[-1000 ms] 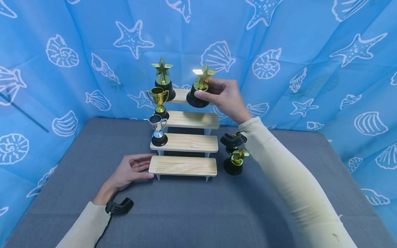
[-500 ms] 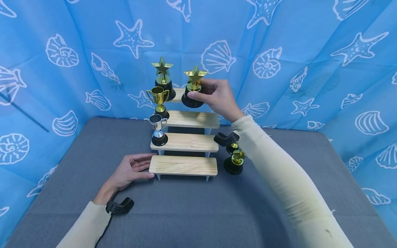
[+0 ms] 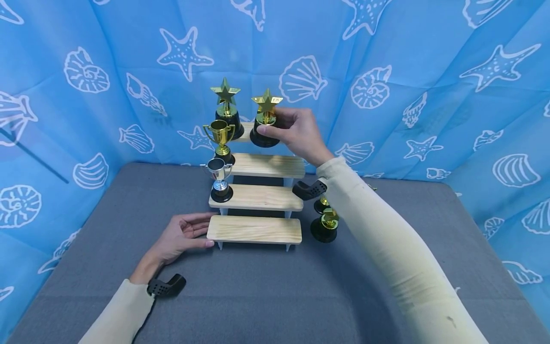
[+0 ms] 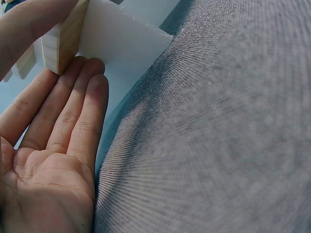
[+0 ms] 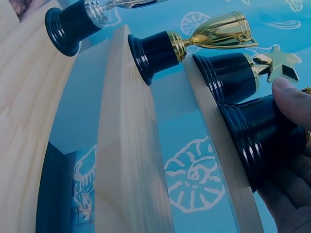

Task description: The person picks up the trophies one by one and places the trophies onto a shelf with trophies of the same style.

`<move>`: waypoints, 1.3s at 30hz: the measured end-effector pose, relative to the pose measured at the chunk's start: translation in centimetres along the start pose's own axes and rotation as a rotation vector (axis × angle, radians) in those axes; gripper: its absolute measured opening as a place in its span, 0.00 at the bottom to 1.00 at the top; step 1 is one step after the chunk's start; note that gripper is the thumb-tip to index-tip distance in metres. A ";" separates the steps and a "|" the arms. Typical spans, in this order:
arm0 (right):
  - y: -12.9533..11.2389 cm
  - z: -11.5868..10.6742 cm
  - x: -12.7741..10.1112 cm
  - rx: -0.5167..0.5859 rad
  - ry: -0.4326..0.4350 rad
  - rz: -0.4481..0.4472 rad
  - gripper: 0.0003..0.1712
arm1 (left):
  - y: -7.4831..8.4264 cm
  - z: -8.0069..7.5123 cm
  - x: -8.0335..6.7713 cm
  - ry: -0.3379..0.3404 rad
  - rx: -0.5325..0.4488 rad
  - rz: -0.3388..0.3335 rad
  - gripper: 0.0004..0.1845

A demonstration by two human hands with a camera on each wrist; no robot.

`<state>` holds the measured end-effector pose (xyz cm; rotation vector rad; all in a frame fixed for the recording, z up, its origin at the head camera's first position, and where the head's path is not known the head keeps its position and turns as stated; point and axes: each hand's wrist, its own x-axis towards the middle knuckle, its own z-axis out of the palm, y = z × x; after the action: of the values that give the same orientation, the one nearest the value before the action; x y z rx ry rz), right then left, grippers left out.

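Glossy gold star trophy (image 3: 266,119) with ribbed black base, upper centre on pale-grained wooden stepped stand (image 3: 255,229), right hand (image 3: 296,134) fingers pinching its stem, left hand (image 3: 180,236) flat, relaxed against lowest step, grey woven cloth (image 3: 258,296).

Even, bright light fills the head view, with only soft shadows on the grey table (image 3: 258,296) beneath the wooden step shelf (image 3: 254,230). The blue seashell backdrop (image 3: 429,71) bows outward at the edges from wide-angle distortion. The gold star trophy (image 3: 265,114) catches mild glare. In the left wrist view the left hand (image 4: 46,160) is close and soft, slightly blurred. The right wrist view looks bluish and tilted.
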<state>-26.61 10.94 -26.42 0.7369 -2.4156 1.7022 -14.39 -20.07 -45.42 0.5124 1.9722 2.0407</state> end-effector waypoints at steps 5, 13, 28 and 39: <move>0.0 0.1 0.4 -0.019 -0.002 0.030 0.29 | -0.1 -0.1 0.0 -0.006 -0.010 0.004 0.39; 0.0 0.2 1.1 0.011 -0.021 0.041 0.27 | -0.1 0.0 0.0 -0.005 -0.026 -0.001 0.40; -0.1 0.4 2.0 -0.024 -0.039 0.075 0.25 | 0.1 0.0 -0.1 -0.006 -0.036 0.009 0.40; 0.0 0.5 2.3 -0.009 -0.028 0.098 0.28 | 0.0 0.1 0.1 -0.004 -0.015 0.005 0.39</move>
<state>-28.56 9.70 -25.78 0.6563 -2.5161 1.7253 -14.43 -19.99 -45.38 0.5180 1.9544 2.0542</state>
